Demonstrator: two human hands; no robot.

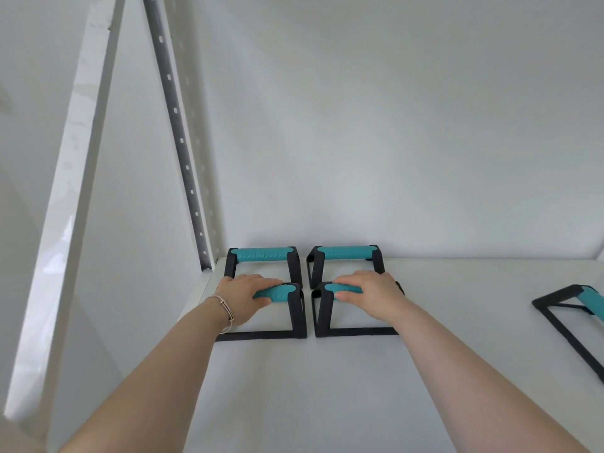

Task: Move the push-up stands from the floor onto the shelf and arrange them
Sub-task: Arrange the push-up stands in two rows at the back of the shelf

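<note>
On the white shelf [392, 371], at its back left corner, I saw four push-up stands set out in a two-by-two block, each a black frame with a teal grip. My left hand [248, 295] was wrapped over the grip of the front left stand [295, 317], fingers curled across the top and the thumb underneath at the front, so it held that stand. My right hand [366, 294] was closed the same way on the grip of the front right stand [322, 313], the thumb tucked under the near side. Both front stands sat flat on the shelf, just beside each other with a narrow gap between their frames.

Behind them stood the back left stand [263, 254] and the back right stand [346, 252], upright near the rear wall [392, 142], each lined up with the stand in front of it.

A fifth stand [585, 308] lay well apart at the right edge of the view, turned at an angle to the others and partly cut off by the frame.

A thin bracelet [225, 310] circled my left wrist. At the left, a perforated metal upright [178, 125] rose from the corner of the shelf.
</note>
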